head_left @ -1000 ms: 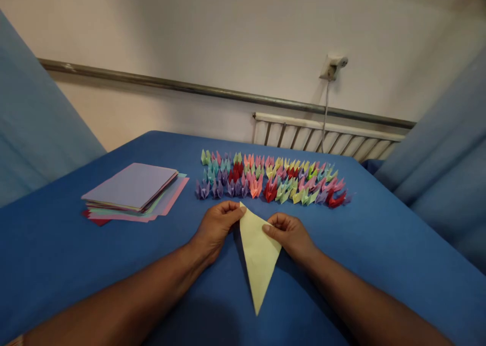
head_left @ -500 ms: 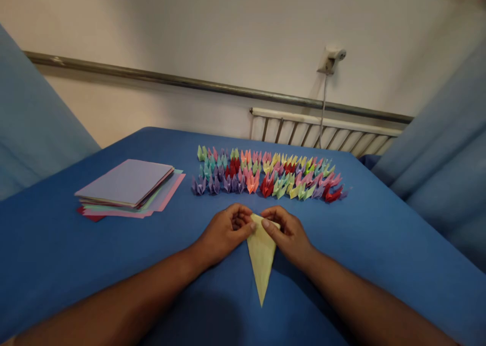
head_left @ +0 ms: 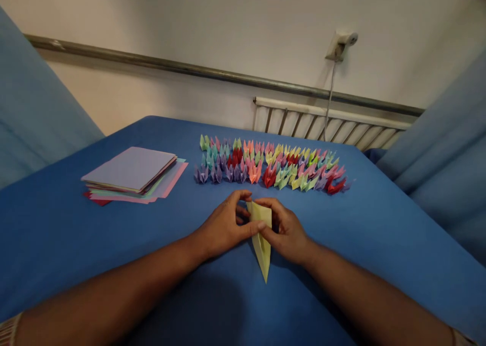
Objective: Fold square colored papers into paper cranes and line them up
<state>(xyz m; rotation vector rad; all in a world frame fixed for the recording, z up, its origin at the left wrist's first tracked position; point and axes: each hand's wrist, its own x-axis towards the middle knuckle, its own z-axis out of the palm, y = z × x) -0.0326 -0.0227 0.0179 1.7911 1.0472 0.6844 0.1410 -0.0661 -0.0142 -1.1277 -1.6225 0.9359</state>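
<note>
A pale yellow folded sheet of origami paper (head_left: 262,255) hangs point-down between my two hands, over the near middle of the table. My left hand (head_left: 230,219) grips its left side, thumb across the front face and fingers behind. On the right edge my right hand (head_left: 286,230) pinches it, its thumb meeting the left thumb near the middle. The paper's upper part stands up a little and its front layer gapes. Some fingertips are hidden behind the paper.
Rows of colourful folded paper cranes (head_left: 254,171) stand beyond my hands. To the left lies a stack of coloured paper sheets (head_left: 131,168). Blue cloth (head_left: 182,300) covers the table. A radiator (head_left: 296,118) and a socket with a plug (head_left: 337,47) are at the wall.
The yellow paper has been tilted up and partly opened at the front. Both thumbs have moved inward until they meet on it. The view has dipped slightly.
</note>
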